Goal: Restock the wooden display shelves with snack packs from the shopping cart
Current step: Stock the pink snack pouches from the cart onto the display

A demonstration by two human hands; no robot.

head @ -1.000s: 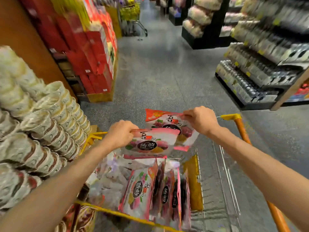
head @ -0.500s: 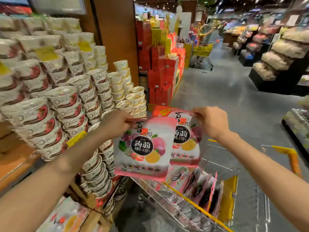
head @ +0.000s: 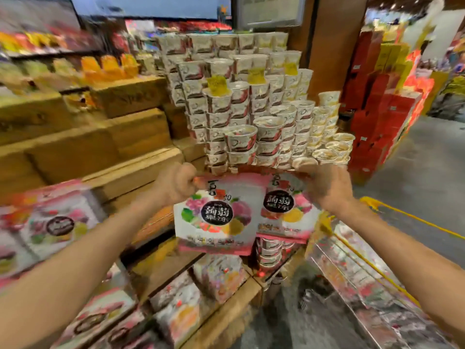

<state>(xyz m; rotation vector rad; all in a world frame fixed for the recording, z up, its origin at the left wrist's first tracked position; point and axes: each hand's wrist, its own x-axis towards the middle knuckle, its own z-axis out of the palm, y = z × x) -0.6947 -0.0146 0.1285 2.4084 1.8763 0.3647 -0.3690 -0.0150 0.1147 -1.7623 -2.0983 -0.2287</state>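
Pink snack packs (head: 216, 215) in both hands, near wooden shelf edge (head: 141, 170).

Both bare forearms stretched forward, left hand (head: 176, 183) and right hand (head: 329, 188) raised level, each curled and pinching a pack's top edge.

Glossy plastic snack packs (head: 221, 212), rough matt wooden display shelves (head: 105, 147), shiny metal-wire shopping cart (head: 364, 285).

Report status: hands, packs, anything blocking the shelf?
Left hand grips front snack pack by top edge; right hand grips second pack behind. Both held above wooden shelves. No obstruction visible.
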